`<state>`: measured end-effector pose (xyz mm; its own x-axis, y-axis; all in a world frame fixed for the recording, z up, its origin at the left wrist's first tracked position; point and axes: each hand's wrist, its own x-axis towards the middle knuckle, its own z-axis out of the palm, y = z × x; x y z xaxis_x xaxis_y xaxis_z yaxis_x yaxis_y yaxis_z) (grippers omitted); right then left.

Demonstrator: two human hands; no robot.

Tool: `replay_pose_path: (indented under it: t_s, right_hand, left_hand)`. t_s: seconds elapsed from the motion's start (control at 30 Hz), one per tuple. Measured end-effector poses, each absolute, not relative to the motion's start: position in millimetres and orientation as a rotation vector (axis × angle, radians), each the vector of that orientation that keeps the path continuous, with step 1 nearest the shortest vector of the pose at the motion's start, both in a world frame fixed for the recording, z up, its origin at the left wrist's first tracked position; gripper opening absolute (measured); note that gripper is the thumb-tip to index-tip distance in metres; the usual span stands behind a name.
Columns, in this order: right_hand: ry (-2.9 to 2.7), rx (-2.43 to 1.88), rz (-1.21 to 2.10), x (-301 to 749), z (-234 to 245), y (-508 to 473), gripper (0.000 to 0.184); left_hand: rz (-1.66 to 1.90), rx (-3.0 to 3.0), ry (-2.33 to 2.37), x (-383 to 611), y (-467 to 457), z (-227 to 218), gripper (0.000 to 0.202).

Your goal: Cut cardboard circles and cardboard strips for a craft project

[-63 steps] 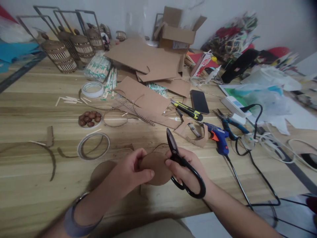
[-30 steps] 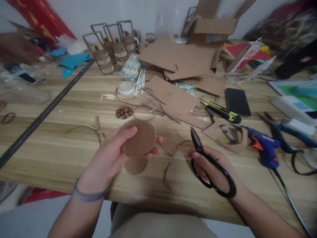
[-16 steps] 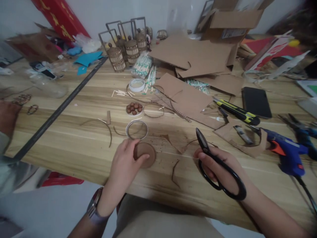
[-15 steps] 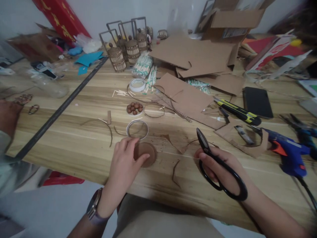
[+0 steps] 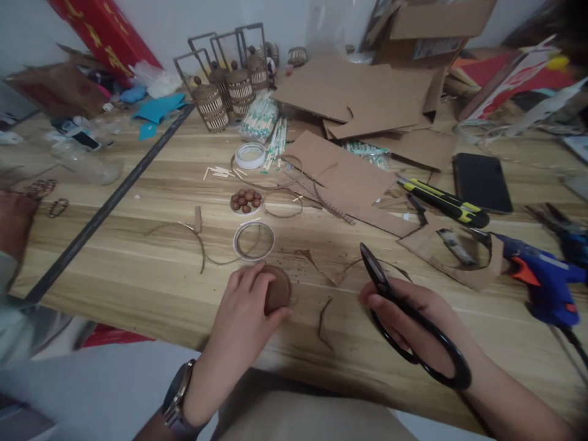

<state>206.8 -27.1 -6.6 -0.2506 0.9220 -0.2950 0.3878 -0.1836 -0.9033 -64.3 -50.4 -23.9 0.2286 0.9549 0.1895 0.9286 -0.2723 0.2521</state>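
My left hand [image 5: 250,300] curls around a round brown cardboard disc [image 5: 278,289] near the table's front edge, thumb on the near side and fingers over its far left rim. Part of the disc is hidden by the hand. In my right hand [image 5: 413,312] is a pair of black-handled scissors [image 5: 377,269], blades together and pointing up and away. Just beyond the disc lies a white tape ring [image 5: 253,257]. A thin dark curved strip [image 5: 323,318] rests on the wood between my hands.
Brown beads [image 5: 245,201] fill a small round holder. Farther back stand several small lanterns [image 5: 210,107] and cardboard sheets [image 5: 340,92]. To the right lie a yellow-black utility knife [image 5: 443,202], a phone-like black slab [image 5: 483,182] and a blue glue gun [image 5: 544,275]. A person's arm [image 5: 16,223] is at left.
My left hand has moved slightly right and closed around the cardboard disc, which now looks a little tilted. The scissors stay in my right hand, almost unmoved. The view has shifted slightly.
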Motion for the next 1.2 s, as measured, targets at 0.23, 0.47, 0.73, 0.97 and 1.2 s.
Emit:
replay_pose_path:
  t_s: [0.23, 0.47, 0.73, 0.97, 1.2]
  right_hand:
    - [-1.632, -1.486, 1.428, 206, -6, -26, 0.055]
    - [-1.603, -1.481, 1.443, 201, 4, -26, 0.050]
    - [-1.628, -1.468, 1.420, 207, -9, -28, 0.047]
    - [-1.706, -1.420, 1.337, 206, -18, -32, 0.041]
    - [-1.714, -1.388, 1.394, 195, -1, -31, 0.033]
  left_hand:
    - [0.481, 2.321, 1.813, -63, -43, -24, 0.045]
    - [0.446, 2.317, 1.676, -77, -45, -18, 0.026]
    - [0.240, 2.103, 1.769, -73, -29, -2, 0.039]
    - [0.326, 1.767, 1.481, -68, -20, 15, 0.024]
    - [0.603, 1.420, 1.272, -31, -21, 28, 0.029]
